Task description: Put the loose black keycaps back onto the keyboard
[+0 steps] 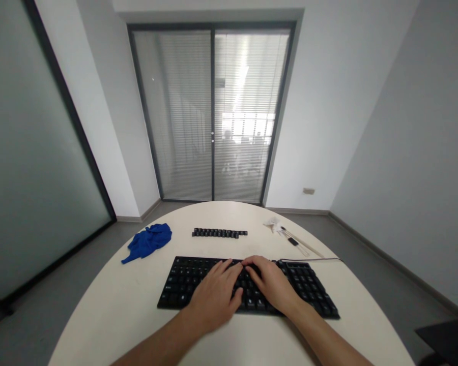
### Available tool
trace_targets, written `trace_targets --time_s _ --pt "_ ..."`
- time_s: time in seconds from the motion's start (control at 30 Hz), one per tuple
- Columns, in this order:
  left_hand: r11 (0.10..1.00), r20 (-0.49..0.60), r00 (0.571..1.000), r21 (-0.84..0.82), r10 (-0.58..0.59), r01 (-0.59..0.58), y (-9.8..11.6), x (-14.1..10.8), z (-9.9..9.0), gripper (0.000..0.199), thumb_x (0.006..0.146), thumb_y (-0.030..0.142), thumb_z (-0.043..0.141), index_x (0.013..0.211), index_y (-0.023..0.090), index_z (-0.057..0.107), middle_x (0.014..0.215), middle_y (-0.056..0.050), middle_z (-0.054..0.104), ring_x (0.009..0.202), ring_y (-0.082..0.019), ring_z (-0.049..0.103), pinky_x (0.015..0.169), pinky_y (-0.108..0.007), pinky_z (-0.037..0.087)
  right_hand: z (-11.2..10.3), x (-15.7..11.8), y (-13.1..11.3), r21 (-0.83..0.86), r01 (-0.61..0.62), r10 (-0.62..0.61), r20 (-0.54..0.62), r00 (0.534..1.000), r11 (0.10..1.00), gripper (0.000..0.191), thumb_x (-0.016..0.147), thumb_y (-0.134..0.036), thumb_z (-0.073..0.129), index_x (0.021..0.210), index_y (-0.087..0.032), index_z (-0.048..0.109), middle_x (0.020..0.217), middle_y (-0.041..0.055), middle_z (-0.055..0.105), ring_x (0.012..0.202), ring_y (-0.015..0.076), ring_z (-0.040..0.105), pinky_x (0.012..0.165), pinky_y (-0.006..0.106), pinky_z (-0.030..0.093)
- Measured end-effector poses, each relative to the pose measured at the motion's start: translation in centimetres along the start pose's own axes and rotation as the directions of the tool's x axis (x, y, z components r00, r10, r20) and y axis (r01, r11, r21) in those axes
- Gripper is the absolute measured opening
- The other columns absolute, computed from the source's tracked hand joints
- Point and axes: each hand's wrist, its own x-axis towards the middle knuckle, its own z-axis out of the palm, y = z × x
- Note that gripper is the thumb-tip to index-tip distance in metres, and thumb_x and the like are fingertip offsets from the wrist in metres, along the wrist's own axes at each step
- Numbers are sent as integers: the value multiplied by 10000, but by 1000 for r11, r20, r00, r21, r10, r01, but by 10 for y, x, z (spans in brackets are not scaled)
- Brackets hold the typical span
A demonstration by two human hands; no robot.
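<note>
- Holds the left hand point(216, 290) over the black keyboard point(249, 291), left of its middle, fingers stretched forward and slightly bent, thumb spread apart on the near side; shows nothing gripped there.
- Brings the right hand point(270, 282) in just beside, fingers curled inward, index tip near the left fingertips, thumb lower; cannot tell whether anything is pinched between, or how firmly any key is touched.
- Has the keyboard directly beneath both sets of fingers, reaching out past them to left and right, flat on the pale table point(118, 305).
- Shows a thin cord point(328, 258) to the right of the fingers, running beyond the keyboard's far edge.
- Sets out loose black keycaps point(217, 233) in close rows ahead of the fingers, a little to the left, well apart from them.
- Has a crumpled blue cloth point(148, 241) farther left and ahead of the fingers.
- Shows, ahead and right of the fingers, a white tissue point(274, 224) and, near it, a dark-handled wire tool point(292, 241) beside a slender pale stick point(305, 243).
</note>
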Motion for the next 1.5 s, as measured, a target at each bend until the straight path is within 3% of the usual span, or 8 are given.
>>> trace_targets --time_s 0.87,1.5 --pt "1000 -54 998 28 -10 12 -4 -2 9 516 900 249 547 1407 167 495 1451 -108 549 1364 -268 481 1165 -468 392 1 -1 2 16 -28 29 -22 999 999 195 930 -232 525 1060 -228 670 1088 58 733 1037 227 664 970 381 491" --pt "999 -26 999 35 -34 35 -1 0 2 502 903 260 553 1390 145 524 1448 -106 550 1349 -270 487 1169 -460 388 0 -1 2 21 10 -9 -31 999 1000 184 944 -218 524 1030 -226 686 1042 52 730 1002 217 660 944 357 491"
